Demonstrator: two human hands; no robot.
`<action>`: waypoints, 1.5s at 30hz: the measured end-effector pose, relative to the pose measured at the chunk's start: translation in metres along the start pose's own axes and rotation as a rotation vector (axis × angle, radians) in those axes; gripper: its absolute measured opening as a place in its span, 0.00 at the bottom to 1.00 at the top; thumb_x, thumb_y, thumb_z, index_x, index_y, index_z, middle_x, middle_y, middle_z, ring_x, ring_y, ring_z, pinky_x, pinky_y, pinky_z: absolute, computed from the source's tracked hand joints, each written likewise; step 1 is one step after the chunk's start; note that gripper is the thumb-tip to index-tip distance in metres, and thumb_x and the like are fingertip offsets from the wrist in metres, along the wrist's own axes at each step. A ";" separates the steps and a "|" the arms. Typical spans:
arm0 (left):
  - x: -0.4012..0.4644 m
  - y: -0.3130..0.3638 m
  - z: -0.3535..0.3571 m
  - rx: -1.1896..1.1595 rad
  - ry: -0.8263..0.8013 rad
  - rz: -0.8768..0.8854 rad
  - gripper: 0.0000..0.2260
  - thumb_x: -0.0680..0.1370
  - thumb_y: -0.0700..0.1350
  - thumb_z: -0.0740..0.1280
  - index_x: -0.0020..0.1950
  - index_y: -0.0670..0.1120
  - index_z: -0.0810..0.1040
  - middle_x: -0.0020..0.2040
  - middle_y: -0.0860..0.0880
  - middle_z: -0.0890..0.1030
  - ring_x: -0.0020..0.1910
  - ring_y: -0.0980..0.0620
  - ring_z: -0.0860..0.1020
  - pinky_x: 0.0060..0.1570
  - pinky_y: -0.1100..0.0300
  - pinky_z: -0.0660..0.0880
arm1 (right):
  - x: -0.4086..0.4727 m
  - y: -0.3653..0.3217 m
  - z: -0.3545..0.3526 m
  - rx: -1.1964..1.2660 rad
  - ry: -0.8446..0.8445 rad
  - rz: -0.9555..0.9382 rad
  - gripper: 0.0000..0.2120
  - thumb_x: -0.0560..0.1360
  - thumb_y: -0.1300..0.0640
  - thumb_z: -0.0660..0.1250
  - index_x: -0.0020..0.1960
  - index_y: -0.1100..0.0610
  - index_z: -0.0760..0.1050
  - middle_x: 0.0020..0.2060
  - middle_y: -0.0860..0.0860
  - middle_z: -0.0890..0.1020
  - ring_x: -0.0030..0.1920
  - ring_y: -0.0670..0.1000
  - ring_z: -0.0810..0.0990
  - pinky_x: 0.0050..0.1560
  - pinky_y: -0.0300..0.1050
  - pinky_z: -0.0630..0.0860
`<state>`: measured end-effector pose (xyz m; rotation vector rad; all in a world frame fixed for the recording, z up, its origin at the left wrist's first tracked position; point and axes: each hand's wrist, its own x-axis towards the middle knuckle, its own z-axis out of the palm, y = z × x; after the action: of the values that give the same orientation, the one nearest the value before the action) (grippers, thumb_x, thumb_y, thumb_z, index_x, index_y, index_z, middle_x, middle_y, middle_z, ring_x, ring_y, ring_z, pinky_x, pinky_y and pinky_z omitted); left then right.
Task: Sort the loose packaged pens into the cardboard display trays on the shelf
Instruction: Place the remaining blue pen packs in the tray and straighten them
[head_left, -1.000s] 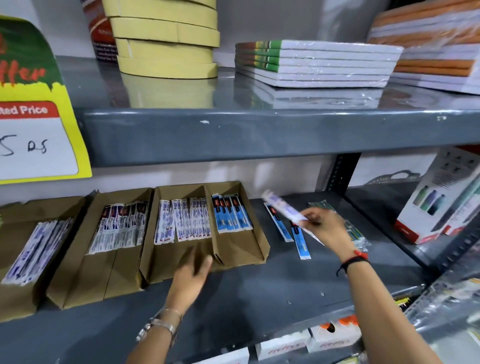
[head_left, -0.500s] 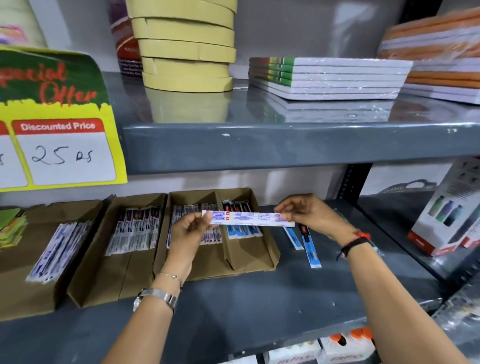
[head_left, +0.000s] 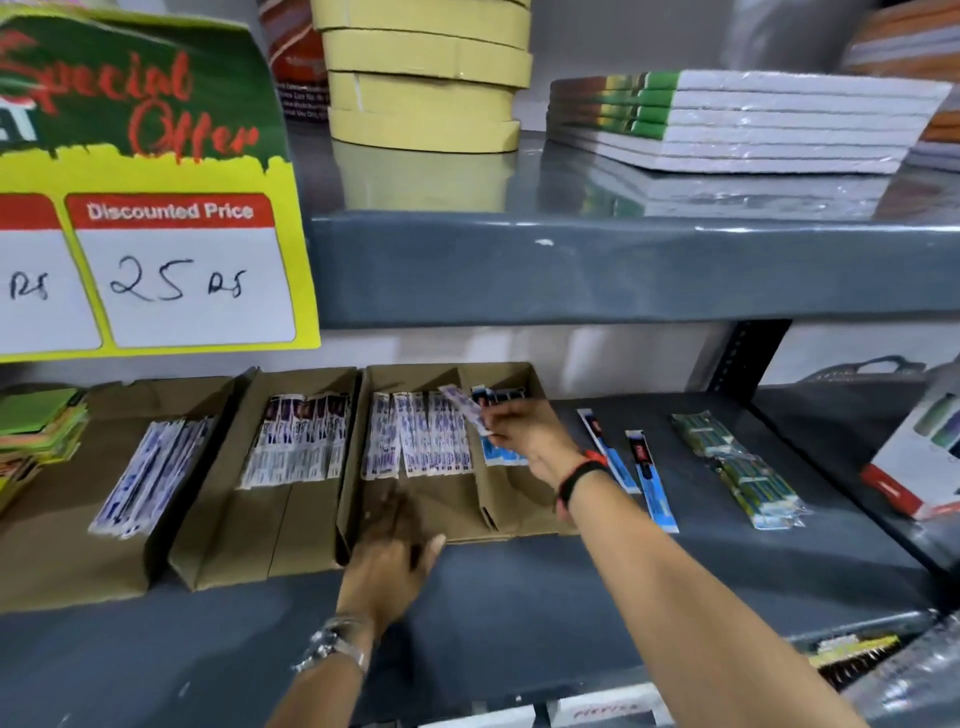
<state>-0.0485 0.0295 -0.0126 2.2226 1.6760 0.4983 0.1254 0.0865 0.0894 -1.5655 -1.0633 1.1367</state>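
My right hand (head_left: 524, 434) reaches across the two-compartment cardboard tray (head_left: 511, 512) on the grey shelf (head_left: 545, 613), its grip pinched on one white-and-purple packaged pen (head_left: 466, 409), which hangs tilted over the divider between the purple-printed packs (head_left: 415, 441) in the left compartment and the blue packs (head_left: 501, 456) in the right. My left hand (head_left: 387, 556) rests at the front lip of that tray (it is blurred, so I can only say it seems flat with fingers spread, holding nothing). Two more blue pens (head_left: 631, 467) lie loose on the shelf just right of the tray, and a green bundle of packs (head_left: 737, 465) sits further right. Two other trays (head_left: 249, 478) with white-and-blue packs stand to the left, side by side.
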 end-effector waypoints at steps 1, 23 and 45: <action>-0.002 -0.001 0.002 0.039 0.008 0.030 0.42 0.73 0.67 0.38 0.64 0.36 0.70 0.65 0.34 0.72 0.65 0.37 0.70 0.63 0.45 0.69 | 0.007 0.002 0.012 -0.067 0.030 0.001 0.12 0.76 0.72 0.59 0.57 0.73 0.75 0.47 0.61 0.82 0.45 0.54 0.79 0.48 0.38 0.78; 0.004 -0.010 0.015 0.173 0.123 0.098 0.28 0.64 0.49 0.76 0.56 0.34 0.76 0.56 0.35 0.80 0.56 0.37 0.78 0.53 0.40 0.75 | 0.035 0.003 0.057 -0.715 -0.013 -0.205 0.17 0.75 0.75 0.54 0.58 0.70 0.76 0.60 0.64 0.79 0.61 0.59 0.77 0.62 0.49 0.76; 0.019 0.029 0.041 0.098 0.028 0.093 0.33 0.74 0.63 0.54 0.71 0.42 0.59 0.73 0.43 0.62 0.72 0.45 0.60 0.70 0.52 0.60 | -0.010 0.113 -0.148 -0.763 0.504 0.205 0.15 0.72 0.59 0.67 0.53 0.68 0.75 0.52 0.66 0.81 0.57 0.63 0.79 0.55 0.51 0.75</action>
<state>-0.0002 0.0384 -0.0346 2.3828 1.6499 0.4813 0.2811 0.0254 0.0074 -2.4364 -1.0487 0.3928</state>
